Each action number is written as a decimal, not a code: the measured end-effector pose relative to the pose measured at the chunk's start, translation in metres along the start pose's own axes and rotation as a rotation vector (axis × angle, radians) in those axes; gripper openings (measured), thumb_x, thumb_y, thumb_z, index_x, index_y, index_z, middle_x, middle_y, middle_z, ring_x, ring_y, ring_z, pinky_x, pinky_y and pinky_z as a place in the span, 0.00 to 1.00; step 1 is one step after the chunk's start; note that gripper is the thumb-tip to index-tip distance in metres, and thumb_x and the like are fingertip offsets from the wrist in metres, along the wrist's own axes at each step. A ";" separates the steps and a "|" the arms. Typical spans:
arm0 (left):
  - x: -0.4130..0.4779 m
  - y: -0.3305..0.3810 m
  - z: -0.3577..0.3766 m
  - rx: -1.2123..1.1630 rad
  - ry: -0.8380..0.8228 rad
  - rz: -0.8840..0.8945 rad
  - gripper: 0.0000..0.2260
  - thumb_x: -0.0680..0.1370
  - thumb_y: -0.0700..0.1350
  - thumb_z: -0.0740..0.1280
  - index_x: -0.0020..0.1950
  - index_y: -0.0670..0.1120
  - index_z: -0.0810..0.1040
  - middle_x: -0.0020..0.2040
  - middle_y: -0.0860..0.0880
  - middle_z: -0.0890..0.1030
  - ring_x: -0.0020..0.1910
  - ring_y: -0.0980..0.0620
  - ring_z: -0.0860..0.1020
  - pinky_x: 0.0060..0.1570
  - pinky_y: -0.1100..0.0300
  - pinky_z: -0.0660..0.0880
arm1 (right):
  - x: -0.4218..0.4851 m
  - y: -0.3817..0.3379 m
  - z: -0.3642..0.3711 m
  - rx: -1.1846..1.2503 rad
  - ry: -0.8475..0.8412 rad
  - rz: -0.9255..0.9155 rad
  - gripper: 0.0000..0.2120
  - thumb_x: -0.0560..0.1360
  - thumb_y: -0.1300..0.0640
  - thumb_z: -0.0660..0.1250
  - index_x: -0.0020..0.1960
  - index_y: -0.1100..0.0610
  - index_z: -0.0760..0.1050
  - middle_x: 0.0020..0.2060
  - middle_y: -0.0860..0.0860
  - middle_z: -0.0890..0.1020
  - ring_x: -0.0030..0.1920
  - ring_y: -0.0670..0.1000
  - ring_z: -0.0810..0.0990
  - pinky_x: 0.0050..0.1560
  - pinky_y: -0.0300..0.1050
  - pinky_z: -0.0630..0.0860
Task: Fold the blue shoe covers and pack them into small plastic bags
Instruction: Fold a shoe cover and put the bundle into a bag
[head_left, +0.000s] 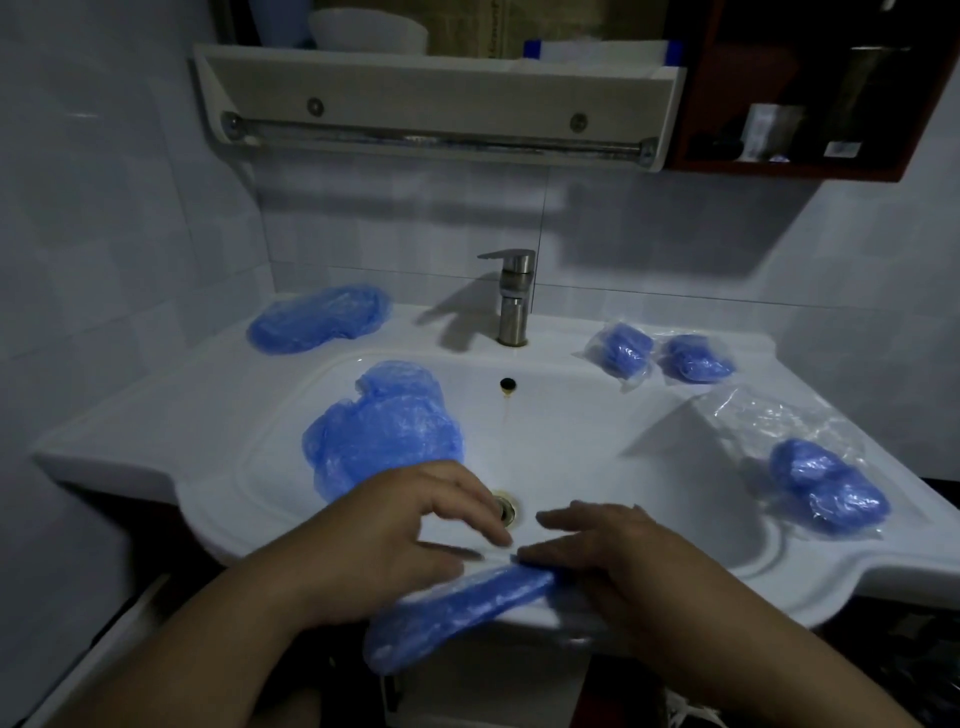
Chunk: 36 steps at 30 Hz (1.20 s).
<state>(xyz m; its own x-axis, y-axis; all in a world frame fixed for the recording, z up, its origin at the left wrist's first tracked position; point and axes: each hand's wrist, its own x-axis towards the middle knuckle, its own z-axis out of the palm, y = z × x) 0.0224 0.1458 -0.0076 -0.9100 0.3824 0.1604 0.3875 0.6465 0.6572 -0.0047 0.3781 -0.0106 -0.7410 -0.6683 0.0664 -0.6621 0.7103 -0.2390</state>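
Note:
A long blue shoe cover (457, 608) lies flattened over the front rim of the white sink (571, 426). My left hand (395, 540) presses on its left part with fingers spread. My right hand (618, 556) lies on its right end, fingers flat. A loose pile of blue shoe covers (382, 426) sits in the basin's left side. Another heap (319, 318) rests at the back left of the counter. Two bagged shoe covers (623, 349) (693, 358) lie at the back right. A third bagged pack (826, 486) lies at the right.
A steel tap (511, 296) stands at the back centre, with the drain (504, 506) just beyond my fingers. Empty clear plastic bags (763, 410) lie on the right counter. A towel rail (436, 136) and a shelf hang above; a dark cabinet (810, 88) is at top right.

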 end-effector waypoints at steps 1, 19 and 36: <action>0.001 0.002 0.004 0.004 -0.041 0.008 0.17 0.74 0.35 0.72 0.52 0.59 0.86 0.58 0.65 0.76 0.61 0.65 0.75 0.58 0.69 0.74 | 0.002 0.000 0.002 -0.002 0.045 0.010 0.19 0.77 0.46 0.63 0.65 0.30 0.70 0.70 0.38 0.69 0.69 0.44 0.66 0.71 0.47 0.61; 0.005 0.017 0.022 0.195 -0.061 0.107 0.09 0.76 0.43 0.67 0.52 0.52 0.82 0.54 0.62 0.78 0.57 0.71 0.73 0.57 0.75 0.68 | -0.019 -0.017 0.009 0.282 0.267 -0.210 0.11 0.65 0.43 0.73 0.45 0.45 0.80 0.41 0.36 0.75 0.45 0.32 0.75 0.45 0.25 0.68; 0.001 0.027 0.015 0.084 -0.148 -0.080 0.13 0.70 0.61 0.74 0.53 0.61 0.83 0.56 0.66 0.75 0.57 0.69 0.75 0.55 0.69 0.73 | -0.020 -0.005 0.016 0.350 0.264 0.058 0.17 0.69 0.39 0.63 0.42 0.52 0.80 0.40 0.44 0.77 0.42 0.44 0.78 0.43 0.39 0.74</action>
<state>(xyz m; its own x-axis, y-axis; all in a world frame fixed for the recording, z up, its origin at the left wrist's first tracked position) 0.0342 0.1733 -0.0005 -0.9092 0.4163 -0.0037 0.3313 0.7289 0.5991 0.0152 0.3847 -0.0267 -0.8091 -0.5180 0.2774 -0.5742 0.5968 -0.5605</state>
